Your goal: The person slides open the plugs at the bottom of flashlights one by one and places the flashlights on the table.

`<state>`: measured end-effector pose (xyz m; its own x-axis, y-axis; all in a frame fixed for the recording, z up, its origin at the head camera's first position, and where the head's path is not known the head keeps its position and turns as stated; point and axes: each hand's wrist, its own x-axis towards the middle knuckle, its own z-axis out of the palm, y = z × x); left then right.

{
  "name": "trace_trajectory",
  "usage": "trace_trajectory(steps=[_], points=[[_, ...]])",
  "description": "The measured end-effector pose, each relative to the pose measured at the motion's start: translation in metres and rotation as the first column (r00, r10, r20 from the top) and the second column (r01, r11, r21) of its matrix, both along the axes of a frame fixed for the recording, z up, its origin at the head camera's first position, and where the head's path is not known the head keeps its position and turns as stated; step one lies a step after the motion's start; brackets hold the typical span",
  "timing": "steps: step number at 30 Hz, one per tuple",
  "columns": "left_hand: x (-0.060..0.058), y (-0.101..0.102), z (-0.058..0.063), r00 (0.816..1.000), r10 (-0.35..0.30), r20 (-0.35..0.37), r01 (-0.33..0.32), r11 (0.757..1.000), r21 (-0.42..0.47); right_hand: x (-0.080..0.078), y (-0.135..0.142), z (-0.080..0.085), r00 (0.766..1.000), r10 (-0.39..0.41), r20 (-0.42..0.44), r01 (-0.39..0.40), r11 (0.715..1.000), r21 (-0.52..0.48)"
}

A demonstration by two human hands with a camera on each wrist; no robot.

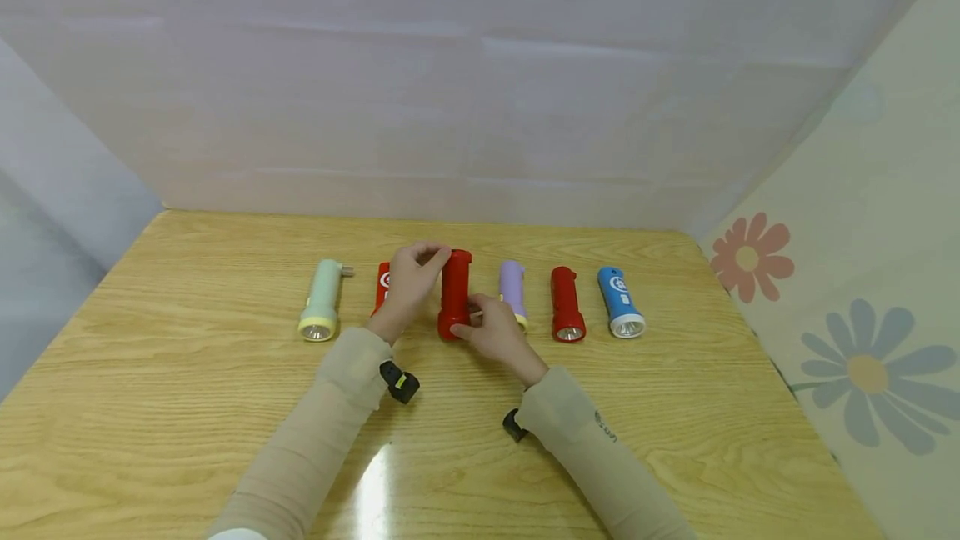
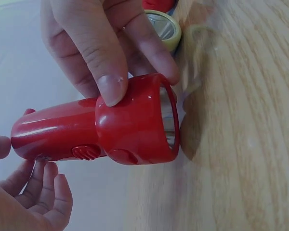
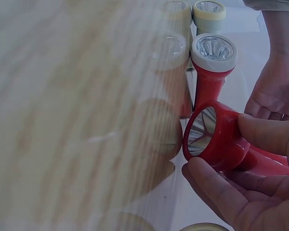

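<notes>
A red flashlight (image 1: 454,294) is held by both hands, its lens end low and turned toward the table. My left hand (image 1: 407,288) is at the tail; in the left wrist view its thumb meets the tail end and the curled fingers lie along the side. With thumb and fingers, my right hand (image 1: 495,330) grips the wide head, as the right wrist view also shows. Beside the left hand, another red flashlight (image 3: 213,79) with a white rim is partly hidden in the head view. The purple flashlight (image 1: 512,283) lies just beyond the right hand.
On the wooden table (image 1: 187,407), a mint-green flashlight (image 1: 324,294) with an extended plug lies at left. Another red flashlight (image 1: 566,298) and a blue one (image 1: 617,294) lie at right, forming a row. A pale curtain (image 1: 450,107) rises behind; a flowered cloth (image 1: 825,232) hangs at right.
</notes>
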<state>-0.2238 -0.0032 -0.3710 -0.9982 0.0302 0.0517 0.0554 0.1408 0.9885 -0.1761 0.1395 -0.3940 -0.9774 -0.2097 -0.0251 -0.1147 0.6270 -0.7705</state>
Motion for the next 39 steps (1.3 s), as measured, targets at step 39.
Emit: trace_trajectory(steps=[39], points=[[0.018, -0.005, 0.007, 1.0, -0.008, -0.017, 0.008, 1.0, 0.02, -0.009, 0.002, 0.01, 0.996, 0.089, 0.016, -0.09, 0.989, 0.121]])
